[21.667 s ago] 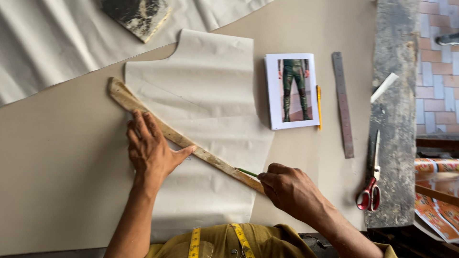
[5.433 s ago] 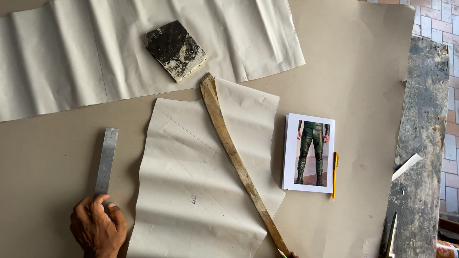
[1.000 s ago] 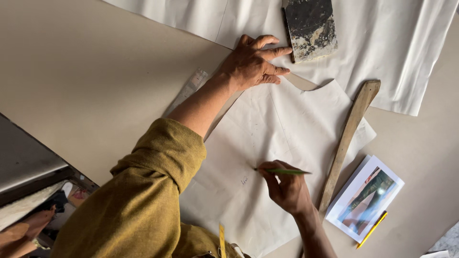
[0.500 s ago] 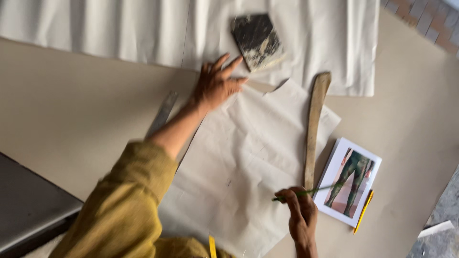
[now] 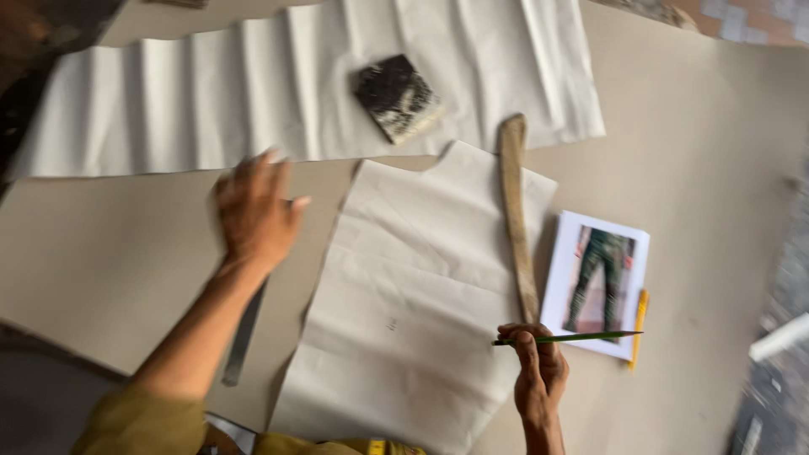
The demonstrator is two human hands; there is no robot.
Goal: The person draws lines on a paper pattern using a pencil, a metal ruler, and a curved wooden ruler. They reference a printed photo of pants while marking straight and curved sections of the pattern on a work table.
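My left hand (image 5: 255, 212) hovers open, fingers spread, over the beige table just left of a cream paper pattern piece (image 5: 413, 295). A grey metal ruler (image 5: 244, 333) lies partly under my left forearm. My right hand (image 5: 536, 362) is closed on a green pencil (image 5: 569, 339) at the pattern's right edge. The pencil points right, across the lower end of a curved wooden ruler (image 5: 514, 211) toward a white photo card (image 5: 598, 282) showing trousers.
A long creased sheet of white paper (image 5: 295, 80) spans the far side, weighted by a dark stone block (image 5: 396, 97). A yellow pencil (image 5: 638, 324) lies right of the card. A white strip (image 5: 779, 337) rests at the right edge on a grey surface.
My left hand has pulled back from beside the stone block toward the left, off the pattern. My right hand stays at the pattern's right edge with the pencil. The view has shifted.
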